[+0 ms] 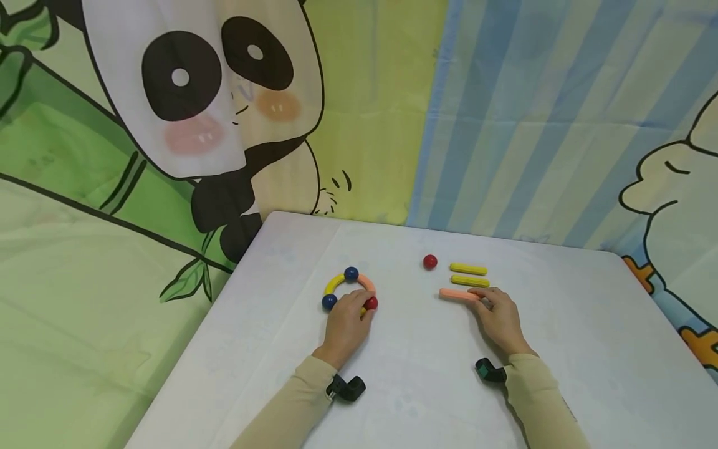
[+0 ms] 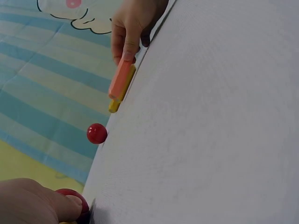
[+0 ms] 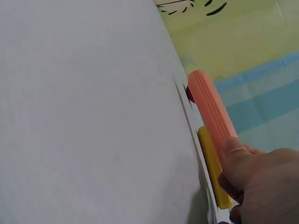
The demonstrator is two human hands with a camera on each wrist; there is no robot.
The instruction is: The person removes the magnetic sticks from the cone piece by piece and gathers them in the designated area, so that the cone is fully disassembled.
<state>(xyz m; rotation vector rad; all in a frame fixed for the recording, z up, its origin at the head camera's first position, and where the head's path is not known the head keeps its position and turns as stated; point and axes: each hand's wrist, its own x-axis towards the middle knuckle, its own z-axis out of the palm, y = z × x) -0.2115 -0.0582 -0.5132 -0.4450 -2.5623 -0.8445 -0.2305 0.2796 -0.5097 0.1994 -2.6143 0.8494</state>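
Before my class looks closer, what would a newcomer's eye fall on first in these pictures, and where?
Probably the huge panda printed on the backdrop, at the head view's upper left. Next, on the white table, the colourful ring of rods and balls, partly covered by the left hand. To its right, the right hand holds an orange stick near two yellow sticks.

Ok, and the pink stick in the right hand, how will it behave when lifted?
The pink stick is likely stiff: it juts past the right hand without visible droop. Held near one end, it might pivot in the grip if bumped. The grooves along its surface may help keep it from slipping.
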